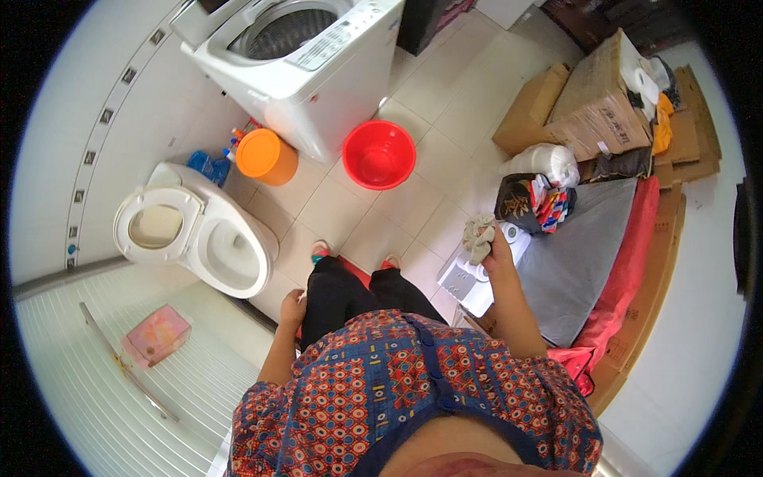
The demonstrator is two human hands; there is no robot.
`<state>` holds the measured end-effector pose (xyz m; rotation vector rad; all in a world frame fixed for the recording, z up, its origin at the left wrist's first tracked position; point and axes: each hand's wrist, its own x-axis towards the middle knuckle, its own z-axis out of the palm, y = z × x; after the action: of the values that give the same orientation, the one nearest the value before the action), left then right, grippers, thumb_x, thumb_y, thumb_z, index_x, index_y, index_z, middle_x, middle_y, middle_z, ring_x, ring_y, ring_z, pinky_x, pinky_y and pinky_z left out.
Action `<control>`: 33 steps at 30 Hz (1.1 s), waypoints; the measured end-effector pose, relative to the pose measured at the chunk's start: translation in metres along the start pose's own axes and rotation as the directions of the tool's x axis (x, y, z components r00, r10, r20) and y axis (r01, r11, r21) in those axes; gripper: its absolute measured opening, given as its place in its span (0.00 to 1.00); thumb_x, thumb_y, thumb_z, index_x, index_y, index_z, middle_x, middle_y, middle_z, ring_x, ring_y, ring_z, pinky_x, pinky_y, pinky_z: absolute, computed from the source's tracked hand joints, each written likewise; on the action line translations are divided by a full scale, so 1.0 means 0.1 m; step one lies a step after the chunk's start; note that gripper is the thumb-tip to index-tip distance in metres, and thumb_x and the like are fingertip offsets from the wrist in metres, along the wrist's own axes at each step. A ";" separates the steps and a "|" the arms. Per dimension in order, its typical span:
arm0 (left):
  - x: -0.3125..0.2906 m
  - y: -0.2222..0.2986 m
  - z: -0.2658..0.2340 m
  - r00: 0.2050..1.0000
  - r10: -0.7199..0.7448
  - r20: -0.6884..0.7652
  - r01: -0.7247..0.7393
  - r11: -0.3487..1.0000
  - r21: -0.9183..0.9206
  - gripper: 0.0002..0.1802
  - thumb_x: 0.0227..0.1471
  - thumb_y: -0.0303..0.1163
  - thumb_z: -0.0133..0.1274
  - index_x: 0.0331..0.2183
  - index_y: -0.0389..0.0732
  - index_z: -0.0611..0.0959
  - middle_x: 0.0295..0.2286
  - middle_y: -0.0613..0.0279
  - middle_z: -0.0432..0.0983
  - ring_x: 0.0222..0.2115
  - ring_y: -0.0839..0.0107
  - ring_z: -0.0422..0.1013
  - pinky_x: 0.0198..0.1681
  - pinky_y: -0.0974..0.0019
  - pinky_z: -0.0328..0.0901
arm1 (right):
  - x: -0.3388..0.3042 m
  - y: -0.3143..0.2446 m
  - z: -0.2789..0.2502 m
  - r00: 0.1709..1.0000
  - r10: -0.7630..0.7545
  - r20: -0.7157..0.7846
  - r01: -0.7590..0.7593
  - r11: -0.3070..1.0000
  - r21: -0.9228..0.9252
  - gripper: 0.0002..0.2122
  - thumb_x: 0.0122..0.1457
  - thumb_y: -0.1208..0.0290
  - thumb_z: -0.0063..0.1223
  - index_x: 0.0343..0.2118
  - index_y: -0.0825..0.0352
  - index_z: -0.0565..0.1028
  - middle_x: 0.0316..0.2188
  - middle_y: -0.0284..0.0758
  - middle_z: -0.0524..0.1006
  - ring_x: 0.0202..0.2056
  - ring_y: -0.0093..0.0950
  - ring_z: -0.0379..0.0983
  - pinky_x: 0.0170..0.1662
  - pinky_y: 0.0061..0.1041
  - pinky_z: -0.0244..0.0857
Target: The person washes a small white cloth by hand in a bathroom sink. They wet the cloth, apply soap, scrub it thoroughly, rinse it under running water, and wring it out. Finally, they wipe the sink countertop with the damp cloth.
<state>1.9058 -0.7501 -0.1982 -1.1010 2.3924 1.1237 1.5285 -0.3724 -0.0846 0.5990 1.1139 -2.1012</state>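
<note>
My right hand (499, 253) is closed round a crumpled grey-beige cloth (478, 238), raised at my right side. Below and behind the cloth is a white box-like object (469, 282) with round parts on it. Hanging beside my left thigh, my left hand (292, 309) has its fingers loosely curled, and nothing shows in it. A red plastic basin (379, 156) stands on the tiled floor ahead of my feet. The white toilet (235, 253) to my left has its lid raised.
A top-loading washing machine (318, 99) stands open ahead, next to an orange bucket (266, 157). Cardboard boxes (596, 103) and a grey-topped, red-sided surface (584, 246) line the right. A pink tissue pack (156, 335) sits by a ribbed glass panel (87, 350).
</note>
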 end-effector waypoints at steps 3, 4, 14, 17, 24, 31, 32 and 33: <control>0.40 0.74 -0.12 0.954 0.292 -0.061 -0.286 0.954 0.093 0.16 0.47 0.28 0.52 0.41 0.38 0.77 0.40 0.47 0.74 0.41 0.50 0.70 0.45 0.57 0.65 | -0.02 -0.20 -0.17 0.992 -0.078 -0.095 0.083 0.995 0.046 0.13 0.62 0.57 0.42 0.39 0.61 0.71 0.32 0.36 0.74 0.32 0.34 0.72 0.31 0.36 0.70; 0.53 1.18 -0.27 0.934 0.354 -0.049 -0.346 0.930 0.126 0.16 0.48 0.27 0.52 0.41 0.39 0.77 0.42 0.48 0.73 0.43 0.50 0.69 0.47 0.56 0.64 | -0.01 -0.26 -0.23 0.985 -0.113 -0.132 0.120 0.992 0.048 0.12 0.62 0.58 0.42 0.38 0.61 0.71 0.32 0.36 0.74 0.32 0.34 0.72 0.31 0.36 0.70; 2.35 3.81 -1.26 0.611 0.738 -0.287 -0.628 0.673 0.391 0.23 0.45 0.25 0.54 0.47 0.38 0.72 0.52 0.44 0.62 0.52 0.46 0.60 0.55 0.53 0.57 | 0.45 -1.06 0.03 0.998 -0.059 0.004 0.058 0.988 0.143 0.10 0.56 0.67 0.49 0.40 0.61 0.70 0.32 0.35 0.73 0.30 0.33 0.72 0.31 0.36 0.71; 2.83 4.23 -1.40 0.627 0.699 -0.343 -0.532 0.706 0.466 0.27 0.43 0.26 0.57 0.48 0.38 0.70 0.53 0.41 0.60 0.53 0.43 0.58 0.57 0.52 0.55 | 0.53 -1.34 0.43 0.995 -0.083 0.055 0.080 0.995 0.055 0.14 0.48 0.77 0.50 0.40 0.62 0.68 0.33 0.35 0.71 0.30 0.33 0.71 0.29 0.37 0.71; 3.92 5.15 -1.55 0.712 0.627 -0.315 -0.347 0.704 0.619 0.39 0.42 0.40 0.61 0.53 0.37 0.66 0.56 0.41 0.55 0.55 0.41 0.54 0.58 0.51 0.53 | 0.98 -1.91 0.54 0.975 -0.209 0.069 0.209 0.978 0.001 0.16 0.47 0.78 0.52 0.41 0.62 0.67 0.33 0.34 0.71 0.31 0.33 0.72 0.29 0.36 0.72; 4.85 6.10 -1.44 0.786 0.532 -0.315 -0.190 0.692 0.696 0.41 0.42 0.45 0.61 0.54 0.37 0.65 0.57 0.46 0.54 0.56 0.47 0.54 0.56 0.50 0.54 | 1.58 -2.36 0.28 0.992 -0.123 -0.001 0.123 0.990 0.064 0.15 0.48 0.78 0.52 0.40 0.63 0.66 0.31 0.36 0.72 0.27 0.34 0.73 0.25 0.35 0.72; 4.95 6.20 -1.42 0.796 0.515 -0.319 -0.167 0.693 0.701 0.41 0.42 0.46 0.61 0.54 0.36 0.65 0.56 0.45 0.56 0.56 0.48 0.55 0.56 0.51 0.54 | 1.68 -2.46 0.25 0.993 -0.115 -0.001 0.115 0.991 0.065 0.14 0.49 0.77 0.52 0.40 0.63 0.66 0.31 0.36 0.72 0.27 0.33 0.73 0.25 0.35 0.72; 5.05 6.28 -1.41 0.806 0.495 -0.325 -0.142 0.694 0.706 0.41 0.42 0.46 0.61 0.53 0.36 0.66 0.55 0.45 0.57 0.56 0.49 0.55 0.56 0.52 0.54 | 1.79 -2.59 0.22 0.994 -0.105 0.002 0.105 0.992 0.065 0.14 0.49 0.77 0.52 0.40 0.63 0.66 0.30 0.36 0.72 0.27 0.33 0.73 0.25 0.35 0.72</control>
<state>1.1126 -0.8635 -0.0326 -0.7617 3.1002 -0.0495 1.2154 -0.3478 -0.0530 0.5761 1.0999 -2.2348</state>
